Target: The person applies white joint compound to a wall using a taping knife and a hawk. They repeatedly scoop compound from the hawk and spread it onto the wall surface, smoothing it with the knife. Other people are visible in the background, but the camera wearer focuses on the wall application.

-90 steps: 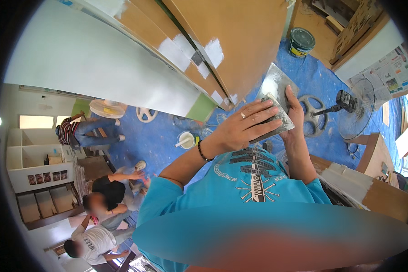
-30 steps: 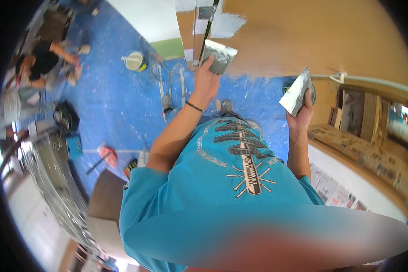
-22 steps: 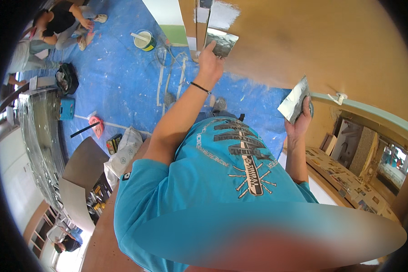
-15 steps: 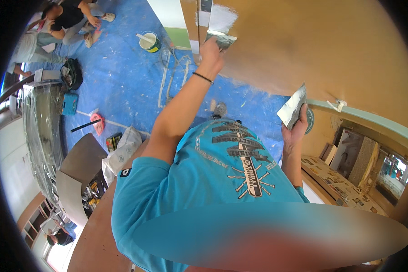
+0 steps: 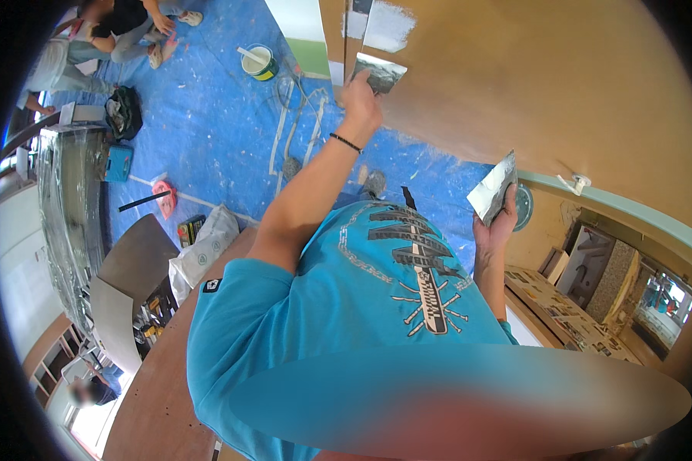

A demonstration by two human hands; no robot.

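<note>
Fingers of my left hand [image 5: 362, 100] are closed on a wide, flat metal putty knife [image 5: 381, 74]. Its blade is close to the brown panel [image 5: 515, 84], just below a white putty patch [image 5: 390, 27] near the panel's left edge. Whether the blade touches the panel I cannot tell. Over to the right, my right hand [image 5: 499, 223] grips a second broad scraper [image 5: 494, 188], tilted up, with whitish filler across its face. The handles of both tools are mostly hidden by my hands.
Blue sheeting [image 5: 200, 131] covers the floor. An open bucket [image 5: 261, 64] with a stick in it stands left of the panel, beside a cable [image 5: 291, 142]. A round lid or tub [image 5: 523, 207] lies behind my right hand. Other people [image 5: 127, 31] are at the far left.
My left hand has drawn the putty knife down toward me, away from the white patch, and more of the patch shows. My right hand still holds its scraper in nearly the same place.
</note>
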